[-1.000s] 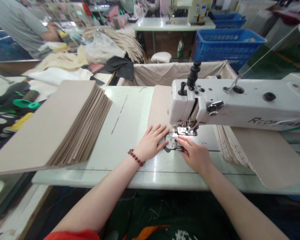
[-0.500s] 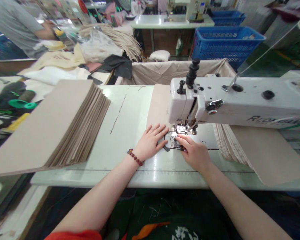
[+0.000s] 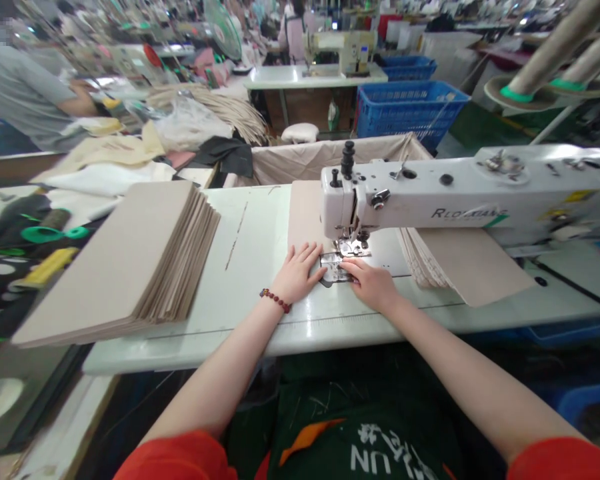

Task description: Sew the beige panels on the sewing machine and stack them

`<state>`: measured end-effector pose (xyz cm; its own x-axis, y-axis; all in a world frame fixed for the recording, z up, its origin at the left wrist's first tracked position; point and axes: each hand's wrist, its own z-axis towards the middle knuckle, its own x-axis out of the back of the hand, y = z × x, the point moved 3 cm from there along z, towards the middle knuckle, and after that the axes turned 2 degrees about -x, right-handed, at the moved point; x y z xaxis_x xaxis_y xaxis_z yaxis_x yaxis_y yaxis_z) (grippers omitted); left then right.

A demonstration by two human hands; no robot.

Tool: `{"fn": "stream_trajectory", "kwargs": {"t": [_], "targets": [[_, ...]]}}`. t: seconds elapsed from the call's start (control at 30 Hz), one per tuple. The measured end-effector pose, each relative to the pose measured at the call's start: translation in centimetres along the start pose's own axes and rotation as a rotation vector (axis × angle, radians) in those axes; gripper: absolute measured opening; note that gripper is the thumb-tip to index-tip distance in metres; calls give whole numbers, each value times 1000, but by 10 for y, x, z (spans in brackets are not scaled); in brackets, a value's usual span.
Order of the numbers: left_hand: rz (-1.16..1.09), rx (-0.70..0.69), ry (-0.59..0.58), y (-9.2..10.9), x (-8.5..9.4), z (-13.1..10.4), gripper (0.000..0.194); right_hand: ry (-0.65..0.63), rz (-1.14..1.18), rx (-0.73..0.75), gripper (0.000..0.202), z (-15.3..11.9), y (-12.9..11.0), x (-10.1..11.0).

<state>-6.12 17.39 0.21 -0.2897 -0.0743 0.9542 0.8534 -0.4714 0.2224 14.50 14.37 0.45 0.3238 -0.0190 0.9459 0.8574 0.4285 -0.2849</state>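
My left hand, with a beaded bracelet at its wrist, lies flat with fingers spread. Its fingertips rest on the near end of a beige panel, which runs away from me on the left of the sewing machine head. Beside the metal needle plate, my right hand is closed, its fingers together and reaching toward the presser foot. Whatever its fingertips pinch is too small or hidden to make out.
A tall stack of beige panels leans on the table's left side. More panels lie right, partly under the machine arm. Behind the table are a fabric-lined bin and a blue crate. A person in grey stands far left.
My view has tilted up and swung right, showing more of the machine and thread cones. Both hands stay at about the same spots by the needle plate.
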Motion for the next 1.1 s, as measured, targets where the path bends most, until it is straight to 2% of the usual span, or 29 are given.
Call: {"fn": "stream_trajectory", "kwargs": {"t": [0.13, 0.23, 0.3, 0.37, 0.43, 0.5, 0.6, 0.67, 0.77, 0.83, 0.97, 1.1], "targets": [[88, 209, 108, -3, 17, -7, 50, -71, -78, -6, 49, 2, -8, 10], [154, 317, 151, -8, 27, -41, 44, -108, -114, -9, 42, -12, -16, 21], [185, 359, 170, -12, 31, -78, 40, -127, -116, -18, 39, -37, -20, 26], [174, 349, 176, -13, 32, -119, 42, -145, -70, -35, 45, -73, -22, 28], [106, 281, 141, -10, 31, -150, 47, -128, 105, -55, 45, -110, -24, 28], [23, 202, 79, 0, 29, -167, 52, -69, 354, -117, 34, -142, -24, 27], [-47, 128, 3, 19, 24, -164, 53, 27, 577, -309, 25, -171, -17, 22], [-60, 99, -21, 31, 20, -152, 52, 31, 558, -422, 27, -181, -11, 17], [-65, 84, -7, 47, 18, -135, 44, 13, 457, -509, 25, -191, -5, 12], [-73, 48, -13, 60, 18, -129, 46, 29, 415, -536, 22, -195, -3, 14], [-85, -108, -89, 91, 13, -125, 65, 42, 400, -521, 18, -190, -4, 17], [-101, -171, -101, 116, 3, -116, 60, 40, 394, -478, 21, -174, -9, 15]]}}
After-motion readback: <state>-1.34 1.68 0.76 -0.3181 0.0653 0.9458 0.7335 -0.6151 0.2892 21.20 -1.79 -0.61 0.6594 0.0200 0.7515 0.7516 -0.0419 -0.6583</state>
